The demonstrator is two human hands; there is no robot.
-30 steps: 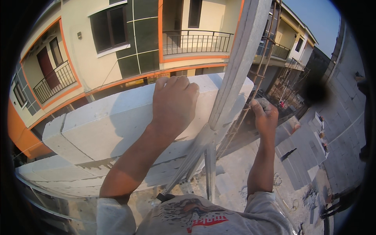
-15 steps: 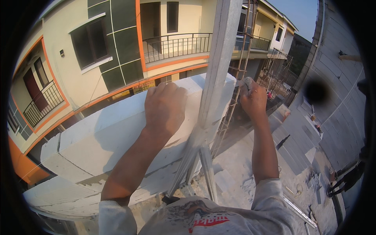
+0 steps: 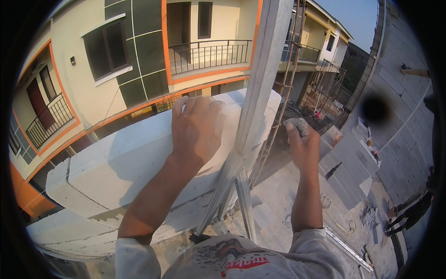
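My left hand point(image 3: 197, 128) lies flat, fingers spread, on top of a large white lightweight block point(image 3: 125, 160) that sits on a wall of the same blocks. A long pale metal straightedge point(image 3: 251, 107) leans upright against the block's side, just right of that hand. My right hand point(image 3: 302, 142) is raised on the other side of the straightedge, closed around a small grey lump of mortar point(image 3: 297, 124). It touches neither the block nor the straightedge.
Lower courses of white blocks point(image 3: 65, 230) run to the lower left. Far below lie a concrete slab with stacked grey blocks point(image 3: 346, 162) and debris. A wooden ladder point(image 3: 283, 93) rises behind the straightedge. A cream and orange house point(image 3: 139, 60) faces me; a block wall point(image 3: 404, 102) stands right.
My right hand has risen and come closer, still gripping the grey lump. The view has swung so the block and straightedge sit more central. My left hand stays on the block.
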